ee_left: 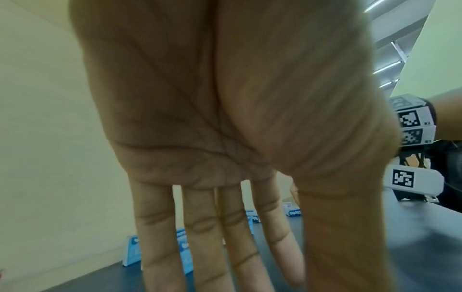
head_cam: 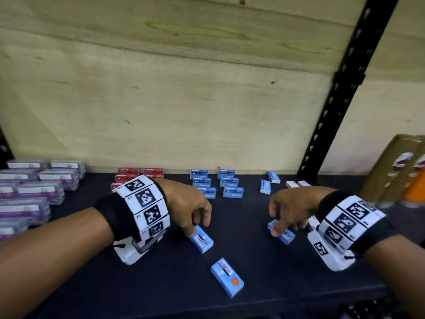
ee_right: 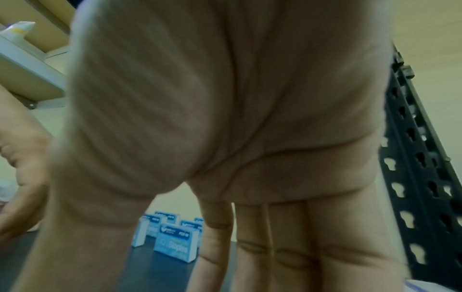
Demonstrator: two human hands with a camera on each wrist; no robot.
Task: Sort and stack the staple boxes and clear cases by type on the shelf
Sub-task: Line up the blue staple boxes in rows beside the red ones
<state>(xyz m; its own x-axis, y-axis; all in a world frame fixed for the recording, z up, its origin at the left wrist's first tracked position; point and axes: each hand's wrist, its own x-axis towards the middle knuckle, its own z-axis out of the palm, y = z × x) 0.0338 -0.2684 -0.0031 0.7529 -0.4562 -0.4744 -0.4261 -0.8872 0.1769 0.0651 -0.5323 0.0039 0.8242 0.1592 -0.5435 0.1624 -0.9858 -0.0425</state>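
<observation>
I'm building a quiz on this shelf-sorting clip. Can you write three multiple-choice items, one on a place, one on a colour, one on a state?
1. Where do the clear cases sit on the shelf?
A. far left
B. front centre
C. far right

2. What colour are the staple boxes stacked just behind the left wrist?
A. green
B. red
C. yellow

3. What is the left hand doing?
A. resting palm up
B. lifting a clear case
C. reaching down to a loose blue box, fingertips on or near it

Answers:
1 A, the head view shows the purple-labelled cases grouped at the left edge.
2 B, red boxes stand at the back, left of the blue stacks.
3 C, its fingers point down at that box's near end; the right hand does likewise at another blue box.
</observation>
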